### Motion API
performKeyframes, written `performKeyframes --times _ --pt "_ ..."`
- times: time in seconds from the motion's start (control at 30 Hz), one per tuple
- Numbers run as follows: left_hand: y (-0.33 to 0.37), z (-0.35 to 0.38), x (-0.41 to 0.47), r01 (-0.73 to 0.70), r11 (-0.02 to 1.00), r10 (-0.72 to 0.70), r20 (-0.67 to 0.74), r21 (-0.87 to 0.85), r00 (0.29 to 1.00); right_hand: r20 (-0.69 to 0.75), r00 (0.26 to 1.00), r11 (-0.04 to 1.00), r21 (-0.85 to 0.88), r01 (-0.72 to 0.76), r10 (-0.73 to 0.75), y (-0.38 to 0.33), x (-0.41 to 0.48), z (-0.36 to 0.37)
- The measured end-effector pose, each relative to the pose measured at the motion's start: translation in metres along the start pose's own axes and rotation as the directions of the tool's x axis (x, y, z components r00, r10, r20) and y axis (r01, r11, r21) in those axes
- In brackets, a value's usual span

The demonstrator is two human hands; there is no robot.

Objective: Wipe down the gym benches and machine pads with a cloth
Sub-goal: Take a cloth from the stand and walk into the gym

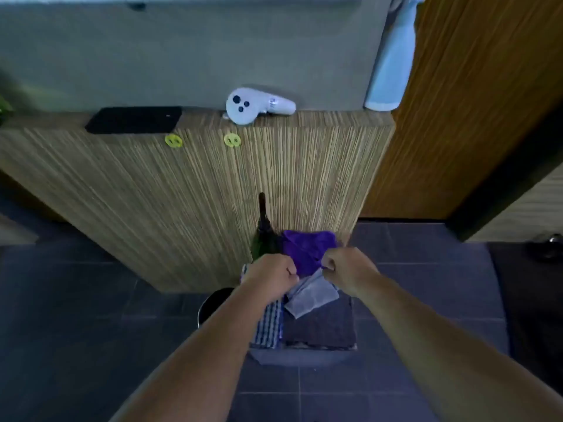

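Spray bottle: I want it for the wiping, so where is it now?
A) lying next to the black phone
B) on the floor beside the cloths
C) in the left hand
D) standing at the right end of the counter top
D: the spray bottle stands at the right end of the counter, against the wooden wall, while the left hand and right hand hold the purple cloth lower down.

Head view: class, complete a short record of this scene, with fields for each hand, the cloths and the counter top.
left hand: fingers curled on purple cloth
right hand: pinches the same cloth's edge
below the hands: grey cloth, striped cloth, dark cloth, in a pile
counter top: white controller, flat black object, pale spray bottle
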State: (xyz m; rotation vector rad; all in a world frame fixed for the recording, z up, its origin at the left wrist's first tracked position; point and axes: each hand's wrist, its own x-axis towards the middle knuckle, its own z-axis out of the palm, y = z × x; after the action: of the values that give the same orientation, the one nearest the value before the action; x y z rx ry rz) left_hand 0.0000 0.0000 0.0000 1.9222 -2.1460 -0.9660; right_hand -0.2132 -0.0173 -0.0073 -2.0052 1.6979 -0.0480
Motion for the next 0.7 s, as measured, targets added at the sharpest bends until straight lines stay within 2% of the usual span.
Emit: performKeyframes --times 0.1,0.33,0.4,0.5,0.6,0.7 --pt "-0.01 0.037 0.028 -0.007 0.997 0.005 0.033 0.073 0.999 0.064 0.996 0.994 -0.078 0.071 -0.066 0.019 0.022 0.028" --pt "-0.031 0.105 0.076 -0.074 0.958 0.005 0.243 0.276 0.97 0.285 0.951 0.962 -0.202 0.181 -0.119 0.043 0.059 0.082" --pt "-0.035 0.116 0.081 -0.071 0.948 -0.002 0.228 0.311 0.974 0.31 0.941 0.956 -0.211 0.205 -0.134 0.048 0.064 0.09" --pt "-0.038 0.124 0.088 -0.045 0.956 -0.006 0.174 0.29 0.985 0.26 0.953 0.957 -0.199 0.212 -0.157 0.052 0.071 0.094" --pt "-0.039 0.124 0.094 -0.017 0.964 -0.027 0.161 0.266 0.987 0.316 0.936 0.937 -0.252 0.242 -0.157 0.049 0.077 0.095" --pt "-0.037 0.123 0.091 -0.049 0.955 0.006 0.145 0.293 0.989 0.333 0.931 0.908 -0.327 0.26 -0.147 0.041 0.077 0.095"
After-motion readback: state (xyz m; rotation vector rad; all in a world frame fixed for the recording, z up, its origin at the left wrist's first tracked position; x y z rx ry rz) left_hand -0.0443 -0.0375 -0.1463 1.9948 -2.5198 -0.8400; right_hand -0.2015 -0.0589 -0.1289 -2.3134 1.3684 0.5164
